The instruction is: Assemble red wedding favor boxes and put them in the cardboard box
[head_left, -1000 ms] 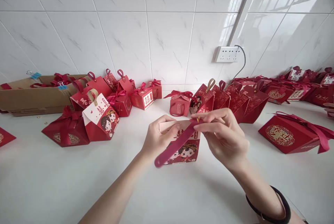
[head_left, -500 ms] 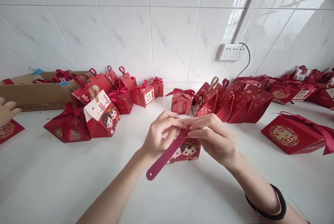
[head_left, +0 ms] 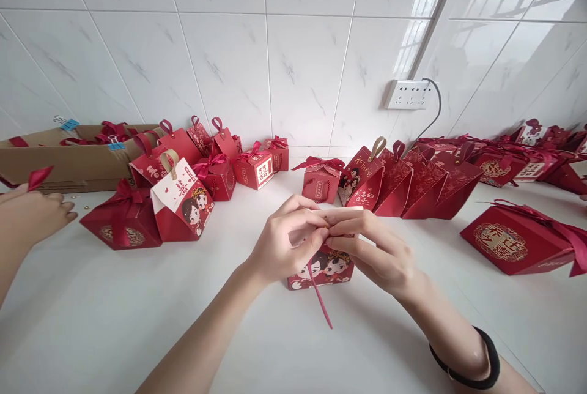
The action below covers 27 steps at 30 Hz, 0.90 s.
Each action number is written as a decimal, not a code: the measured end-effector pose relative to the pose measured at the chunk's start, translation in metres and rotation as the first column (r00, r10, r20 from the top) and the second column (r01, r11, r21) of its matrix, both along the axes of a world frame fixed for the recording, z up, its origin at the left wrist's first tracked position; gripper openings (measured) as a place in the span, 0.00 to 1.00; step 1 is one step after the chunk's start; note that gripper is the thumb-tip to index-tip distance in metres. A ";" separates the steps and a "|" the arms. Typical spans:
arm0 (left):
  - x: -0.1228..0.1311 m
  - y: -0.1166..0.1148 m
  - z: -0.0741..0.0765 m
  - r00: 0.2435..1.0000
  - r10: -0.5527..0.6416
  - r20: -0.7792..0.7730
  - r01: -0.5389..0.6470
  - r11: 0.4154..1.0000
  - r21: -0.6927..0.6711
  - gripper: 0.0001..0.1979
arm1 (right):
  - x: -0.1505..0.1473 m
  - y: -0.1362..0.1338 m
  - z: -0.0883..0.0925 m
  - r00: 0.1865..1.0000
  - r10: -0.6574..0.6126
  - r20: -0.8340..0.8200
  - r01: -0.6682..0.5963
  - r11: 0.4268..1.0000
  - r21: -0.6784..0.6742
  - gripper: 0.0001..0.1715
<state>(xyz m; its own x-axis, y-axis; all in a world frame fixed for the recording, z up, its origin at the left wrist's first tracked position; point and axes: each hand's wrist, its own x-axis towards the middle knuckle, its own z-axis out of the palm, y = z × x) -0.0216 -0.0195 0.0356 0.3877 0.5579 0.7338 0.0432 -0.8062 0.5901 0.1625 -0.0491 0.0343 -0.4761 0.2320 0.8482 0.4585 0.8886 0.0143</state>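
Observation:
A red gift box (head_left: 338, 267) with cartoon faces and a pale top edge stands on the table in front of me. Both hands meet at its top. My left hand (head_left: 290, 241) is closed, thumb and fingers pinching the upper end of a dark red strap (head_left: 320, 297) at the box's top. The rest of that strap hangs down over the front, seen almost edge-on. Closed too, my right hand (head_left: 383, 250) grips the box's top from the right, its fingertips against the left ones. Fingers largely hide a small gold-coloured piece between them.
Finished red boxes with loop handles (head_left: 415, 183) stand behind on the right, and a ribboned box (head_left: 518, 238) lies nearer. More boxes (head_left: 181, 201) and a cardboard carton (head_left: 68, 167) are at left. Another person's hand (head_left: 34, 213) holds red ribbon there. A socket strip (head_left: 410, 95) hangs on the wall.
The strap has swung from pointing down-left, flat side showing, to hanging edge-on, slightly to the right. My left thumb has come up to the fastening point. The other person's hand has moved further in.

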 end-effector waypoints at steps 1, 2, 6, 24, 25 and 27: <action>0.000 0.000 0.000 1.000 0.000 -0.002 0.000 1.000 -0.003 0.06 | 0.000 0.000 0.000 1.000 -0.004 0.004 0.004 1.000 0.001 0.12; 0.000 -0.001 0.000 1.000 0.001 -0.004 -0.001 1.000 -0.010 0.06 | 0.001 0.000 0.000 1.000 -0.009 0.007 0.009 1.000 0.004 0.11; -0.001 -0.002 0.001 1.000 0.013 -0.020 -0.015 0.997 -0.072 0.04 | -0.002 0.000 -0.001 1.000 -0.004 -0.018 0.004 1.000 0.020 0.14; -0.001 -0.002 0.002 0.997 0.065 -0.052 -0.066 0.998 -0.018 0.07 | -0.013 0.004 -0.002 0.986 0.028 -0.166 -0.042 0.996 -0.082 0.12; 0.000 -0.002 0.002 0.997 0.058 -0.045 -0.060 0.998 -0.036 0.07 | -0.014 0.003 -0.002 0.985 0.046 -0.166 -0.061 0.994 -0.089 0.12; -0.001 -0.003 0.002 0.999 0.025 -0.021 -0.026 0.997 -0.072 0.09 | -0.014 0.002 -0.001 0.983 0.067 -0.168 -0.087 0.990 -0.111 0.13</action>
<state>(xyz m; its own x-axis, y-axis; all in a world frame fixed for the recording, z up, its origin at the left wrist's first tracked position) -0.0224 -0.0221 0.0377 0.3868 0.6193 0.6833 0.0755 -0.7597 0.6458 0.1490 -0.0471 0.0331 -0.3531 0.3030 0.8851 0.3762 0.9122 -0.1622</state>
